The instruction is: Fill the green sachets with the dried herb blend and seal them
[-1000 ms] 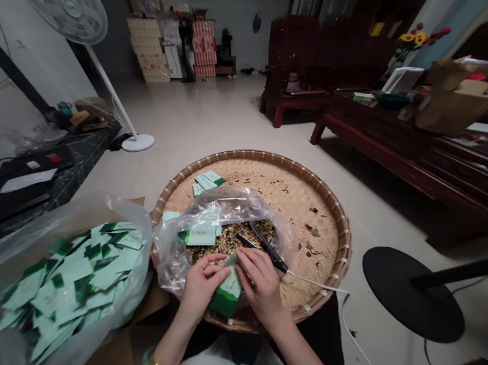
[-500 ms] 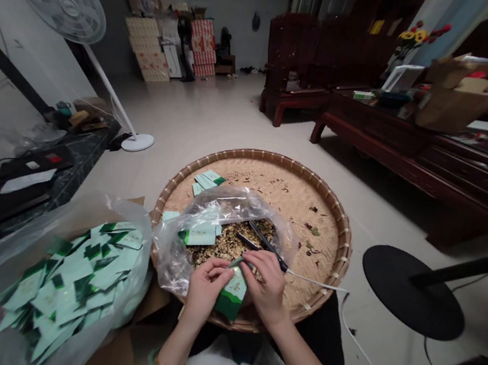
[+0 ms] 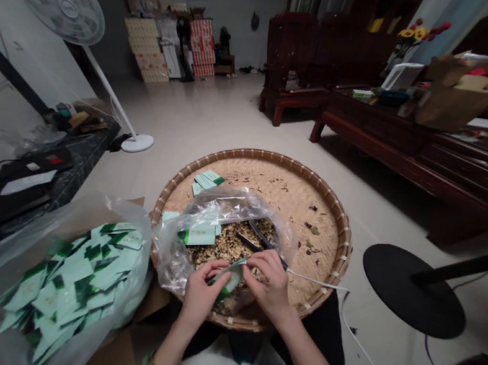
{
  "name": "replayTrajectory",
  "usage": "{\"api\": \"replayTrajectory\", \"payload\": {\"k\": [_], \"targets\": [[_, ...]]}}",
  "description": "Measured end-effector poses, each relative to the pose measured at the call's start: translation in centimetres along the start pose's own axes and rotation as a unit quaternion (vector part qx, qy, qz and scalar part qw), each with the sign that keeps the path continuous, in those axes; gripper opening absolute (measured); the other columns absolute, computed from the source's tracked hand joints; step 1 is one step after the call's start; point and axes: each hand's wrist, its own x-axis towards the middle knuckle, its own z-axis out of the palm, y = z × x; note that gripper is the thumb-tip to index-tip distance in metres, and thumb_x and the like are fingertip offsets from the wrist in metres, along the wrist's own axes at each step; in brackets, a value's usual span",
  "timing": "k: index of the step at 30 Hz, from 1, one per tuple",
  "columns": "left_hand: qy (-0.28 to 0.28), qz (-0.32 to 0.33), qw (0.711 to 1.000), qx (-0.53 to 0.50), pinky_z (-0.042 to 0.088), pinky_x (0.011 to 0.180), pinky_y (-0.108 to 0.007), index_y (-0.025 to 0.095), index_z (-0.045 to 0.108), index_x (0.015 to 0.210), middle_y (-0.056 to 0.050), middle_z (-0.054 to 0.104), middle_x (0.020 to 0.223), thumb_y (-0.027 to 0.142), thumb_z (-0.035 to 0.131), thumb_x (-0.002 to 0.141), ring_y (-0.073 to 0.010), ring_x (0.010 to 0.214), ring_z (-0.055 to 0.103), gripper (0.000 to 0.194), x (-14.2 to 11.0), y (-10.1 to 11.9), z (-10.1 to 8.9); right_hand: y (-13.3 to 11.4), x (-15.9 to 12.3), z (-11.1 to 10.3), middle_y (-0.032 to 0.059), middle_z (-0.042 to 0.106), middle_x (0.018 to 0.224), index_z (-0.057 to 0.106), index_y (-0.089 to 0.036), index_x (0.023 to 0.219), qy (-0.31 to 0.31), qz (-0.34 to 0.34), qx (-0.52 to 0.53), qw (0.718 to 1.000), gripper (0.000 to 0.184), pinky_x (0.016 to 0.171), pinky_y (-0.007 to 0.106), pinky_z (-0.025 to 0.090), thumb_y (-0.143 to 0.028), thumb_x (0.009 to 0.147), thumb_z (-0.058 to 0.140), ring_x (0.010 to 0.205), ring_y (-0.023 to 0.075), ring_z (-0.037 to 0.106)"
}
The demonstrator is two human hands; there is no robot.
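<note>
L hand [image 3: 198,303] & R hand [image 3: 270,285] both pinching a small mint-green sachet [image 3: 231,278], fingers closed on its edges, held just above loose tea leaves [image 3: 225,251] in a clear plastic bag [image 3: 174,258], which sits in a round woven bamboo tray [image 3: 316,201]. Black tongs [image 3: 260,237] w/ white cord lie in the bag, right by R hand. Big bag of sachets [image 3: 65,283] on cardboard box [image 3: 120,349], to the L.

Pale green paper packet [image 3: 232,276], tilted, hand-held
</note>
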Motion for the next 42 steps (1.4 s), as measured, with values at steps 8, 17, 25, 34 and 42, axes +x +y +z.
{"api": "replayTrajectory", "payload": {"k": [8, 17, 25, 34, 42], "targets": [[-0.009, 0.010, 0.998, 0.054, 0.050, 0.067, -0.028, 0.018, 0.072, 0.066, -0.003, 0.072, 0.068, 0.021, 0.067, 0.060, -0.0194, 0.067, 0.065, 0.008, 0.1, -0.5, -1.2, -0.2, 0.6, -0.8, 0.0033, 0.065, 0.076, 0.062, -0.020, 0.077, -0.047, -0.004, 0.055, 0.997, 0.013, 0.068, 0.031, 0.049, -0.009, 0.074, 0.056, 0.074, 0.0166, 0.059], [-0.041, 0.024, 0.994, 0.097, 0.048, 0.060, -0.027, 0.017, 0.071, 0.058, -0.002, 0.069, 0.058, 0.027, 0.071, 0.062, -0.0183, 0.058, 0.061, 0.011, 0.0, 0.3, -1.2, -0.5, 0.1, -0.9, 0.0033, 0.067, 0.079, 0.066, -0.017, 0.086, -0.142, 0.140, 0.088, 0.976, 0.014, 0.066, 0.028, 0.049, -0.021, 0.073, 0.064, 0.071, 0.0169, 0.060], [0.033, -0.076, 0.980, -0.180, 0.053, 0.068, -0.029, 0.016, 0.071, 0.085, -0.006, 0.072, 0.084, 0.041, 0.075, 0.060, -0.0182, 0.076, 0.066, 0.036, 0.1, -0.8, -0.4, 0.1, -0.2, -0.4, 0.0046, 0.069, 0.082, 0.069, -0.017, 0.089, -0.166, 0.264, 0.207, 0.927, 0.022, 0.074, 0.033, 0.051, -0.034, 0.079, 0.062, 0.077, 0.0192, 0.062], [-0.042, -0.072, 0.988, -0.130, 0.054, 0.077, -0.036, 0.012, 0.068, 0.100, -0.011, 0.073, 0.090, 0.050, 0.062, 0.075, -0.0249, 0.089, 0.067, 0.046, 0.4, -0.9, -1.1, -0.3, -0.7, -0.1, 0.0047, 0.071, 0.077, 0.071, -0.018, 0.092, -0.216, 0.325, 0.328, 0.860, 0.046, 0.075, 0.037, 0.053, -0.058, 0.082, 0.051, 0.075, 0.0195, 0.064], [-0.089, 0.364, 0.842, 0.389, 0.039, 0.098, -0.053, 0.021, 0.047, 0.131, -0.012, 0.054, 0.132, 0.020, 0.060, 0.080, -0.0313, 0.120, 0.045, 0.053, -0.3, -1.2, -1.8, 0.2, -0.7, 0.8, 0.0041, 0.069, 0.079, 0.072, -0.016, 0.085, -0.238, 0.357, 0.337, 0.838, 0.048, 0.079, 0.036, 0.049, -0.059, 0.082, 0.050, 0.078, 0.0198, 0.062]]}}
